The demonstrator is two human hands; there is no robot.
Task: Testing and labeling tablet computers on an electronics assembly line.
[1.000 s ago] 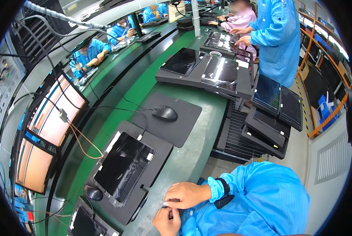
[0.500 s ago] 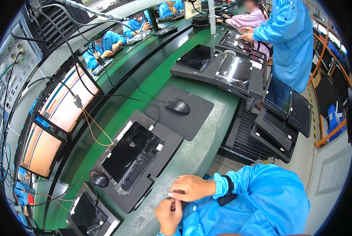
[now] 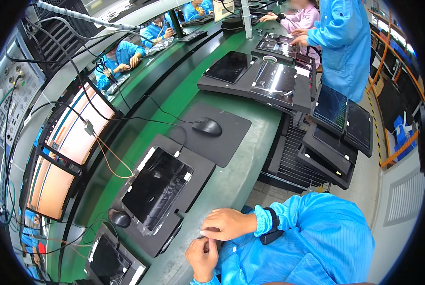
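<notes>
My left hand [image 3: 202, 259] is curled into a loose fist at the bench's near edge. My right hand [image 3: 228, 223] lies just above it with bent fingers, and the fingertips of both hands meet. Whatever is inside the fingers, if anything, is hidden. A black wristband [image 3: 272, 227] circles my right wrist over the blue sleeve. Beyond my hands, a dark flat display panel [image 3: 156, 186] with white tabs rests on a black foam pad [image 3: 199, 164]. Thin orange wires reach its upper left edge. Neither hand touches the panel.
Two monitors [image 3: 81, 124] stand at the left. Black mice [image 3: 206, 126] and a mouse mat [image 3: 233, 135] lie on the green bench [image 3: 250, 159]. More panels [image 3: 274, 81] sit on foam farther right, above a wire rack [image 3: 293, 164]. A co-worker in blue [image 3: 343, 52] stands there.
The view has shifted slightly, so the bench and panels sit a little farther left and higher. My hands keep nearly the same pose, fingertips together.
</notes>
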